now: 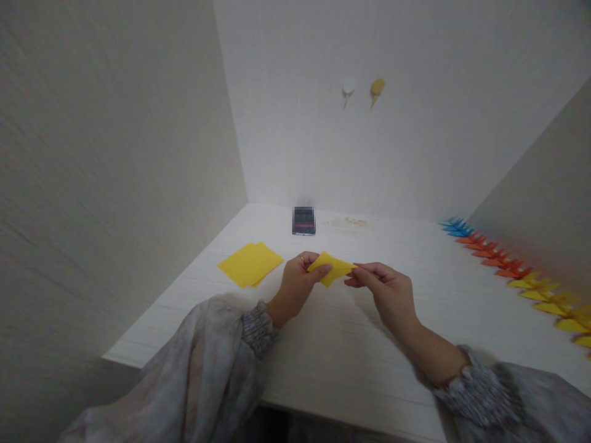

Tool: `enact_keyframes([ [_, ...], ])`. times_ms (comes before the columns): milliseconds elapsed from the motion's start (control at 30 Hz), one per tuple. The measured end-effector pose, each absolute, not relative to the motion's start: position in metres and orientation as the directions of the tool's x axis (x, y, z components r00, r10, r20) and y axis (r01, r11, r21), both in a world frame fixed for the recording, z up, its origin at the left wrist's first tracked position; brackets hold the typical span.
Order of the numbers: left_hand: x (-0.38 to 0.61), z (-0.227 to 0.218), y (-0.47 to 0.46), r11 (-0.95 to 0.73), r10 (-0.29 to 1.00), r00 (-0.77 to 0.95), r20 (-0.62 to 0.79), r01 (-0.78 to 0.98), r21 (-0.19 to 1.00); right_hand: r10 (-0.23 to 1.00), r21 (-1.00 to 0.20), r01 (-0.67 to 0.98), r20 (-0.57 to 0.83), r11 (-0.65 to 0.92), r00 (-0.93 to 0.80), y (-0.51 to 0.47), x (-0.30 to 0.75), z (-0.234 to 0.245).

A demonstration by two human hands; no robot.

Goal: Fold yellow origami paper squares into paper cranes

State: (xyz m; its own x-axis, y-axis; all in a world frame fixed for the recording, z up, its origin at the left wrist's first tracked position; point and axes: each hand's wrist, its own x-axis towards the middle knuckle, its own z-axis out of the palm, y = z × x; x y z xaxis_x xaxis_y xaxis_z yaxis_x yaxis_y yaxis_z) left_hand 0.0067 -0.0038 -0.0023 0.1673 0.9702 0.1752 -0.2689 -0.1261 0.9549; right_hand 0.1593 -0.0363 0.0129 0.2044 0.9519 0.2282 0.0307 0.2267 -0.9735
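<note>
A folded piece of yellow origami paper (333, 268) is held above the white table between both hands. My left hand (300, 278) grips its wide end, the thumb lying across the front. At the narrow, pointed end on the right, my right hand (385, 288) pinches the tip between thumb and fingers. Left of my left hand lies a small stack of flat yellow paper sheets (249, 264), slightly fanned.
A phone (303, 221) stands or lies by the back wall. Along the right side runs a row of folded paper figures: blue (457, 227), orange-red (496, 253) and yellow (549, 298). Two hooks, one white (348, 87) and one yellow (377, 87), are on the back wall.
</note>
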Motion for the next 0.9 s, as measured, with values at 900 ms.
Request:
enact_keyframes([
  [900,0.003,-0.002,-0.003,-0.348,0.925,0.139,0.353,-0.057,0.936,0.955,-0.928,0.273,0.285,0.253,0.082,-0.034,0.159,0.016],
])
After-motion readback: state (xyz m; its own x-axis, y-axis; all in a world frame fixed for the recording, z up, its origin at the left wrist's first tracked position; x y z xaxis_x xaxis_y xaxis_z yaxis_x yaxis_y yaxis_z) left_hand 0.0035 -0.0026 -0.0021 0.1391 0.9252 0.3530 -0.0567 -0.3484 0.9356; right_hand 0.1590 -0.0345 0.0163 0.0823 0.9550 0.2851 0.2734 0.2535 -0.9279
